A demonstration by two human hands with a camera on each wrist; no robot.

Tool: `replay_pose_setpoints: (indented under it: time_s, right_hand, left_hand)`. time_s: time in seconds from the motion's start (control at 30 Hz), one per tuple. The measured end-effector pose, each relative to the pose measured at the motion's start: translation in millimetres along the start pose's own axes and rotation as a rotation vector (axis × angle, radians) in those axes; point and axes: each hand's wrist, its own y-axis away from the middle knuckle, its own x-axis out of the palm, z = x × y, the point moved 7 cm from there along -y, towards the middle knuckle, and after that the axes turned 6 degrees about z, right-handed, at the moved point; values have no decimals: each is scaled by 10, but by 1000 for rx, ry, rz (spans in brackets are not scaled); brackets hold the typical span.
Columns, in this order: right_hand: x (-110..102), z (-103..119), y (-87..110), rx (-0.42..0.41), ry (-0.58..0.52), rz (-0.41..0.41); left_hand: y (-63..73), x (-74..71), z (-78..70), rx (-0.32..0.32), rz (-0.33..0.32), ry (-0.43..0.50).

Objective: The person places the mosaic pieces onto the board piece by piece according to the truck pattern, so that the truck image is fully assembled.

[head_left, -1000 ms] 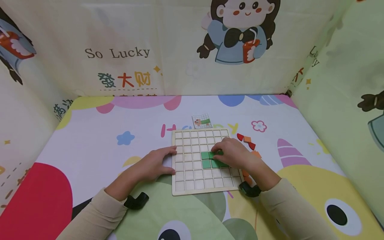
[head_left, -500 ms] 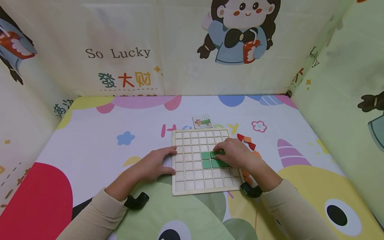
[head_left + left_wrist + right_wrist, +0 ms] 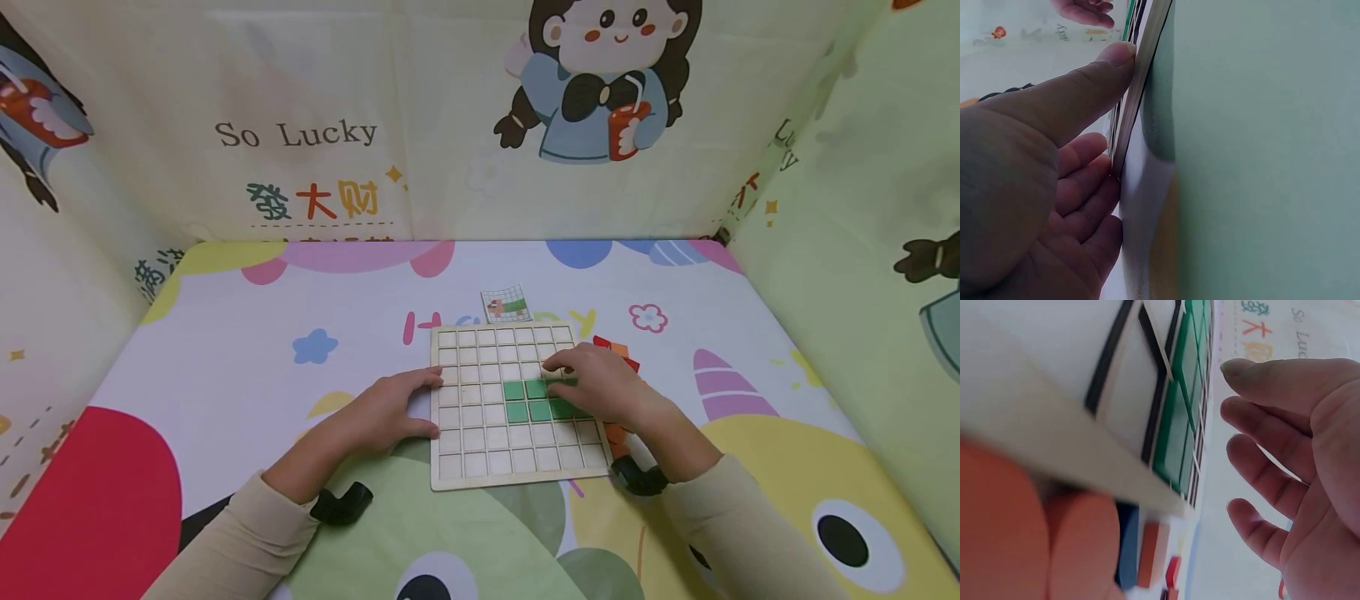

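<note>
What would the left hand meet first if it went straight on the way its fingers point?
The left hand would first meet the board, at its left edge. The thumb seems to touch that edge, though exact contact is hard to judge.

Left hand [image 3: 384, 410] and right hand [image 3: 598, 385] point inward, fingers [image 3: 1266, 476] loosely bent

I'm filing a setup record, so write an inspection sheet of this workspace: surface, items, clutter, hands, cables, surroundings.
Surface: printed cloth, looks flat.
Items: board holding green tiles; card beyond it; loose pieces, mostly orange and red, to its right.
Clutter: nothing seen.
Left hand: touching the board's left edge.
Right hand: above the tiles, nothing held.
Cables: nothing seen.
Surroundings: printed walls behind and on both sides.
</note>
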Motion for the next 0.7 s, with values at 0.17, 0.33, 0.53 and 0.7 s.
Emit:
replay_pose_setpoints:
  time_s: [0.17,0.33,0.53,0.7]
  right_hand:
    - [-94,-134,94,35,-33,-42]
    - [-165,-279,215,73,-57,-63]
    - [-182,-434,377,121,-75,-78]
    - [-155,-556,486,165,-70,-85]
  left_hand:
    - [1,2,5,-10,3,1]
    - [4,-4,4,-9,-2,1]
    - [2,-2,-4,-13,2,2]
    - [2,-6,-13,-13,2,-1]
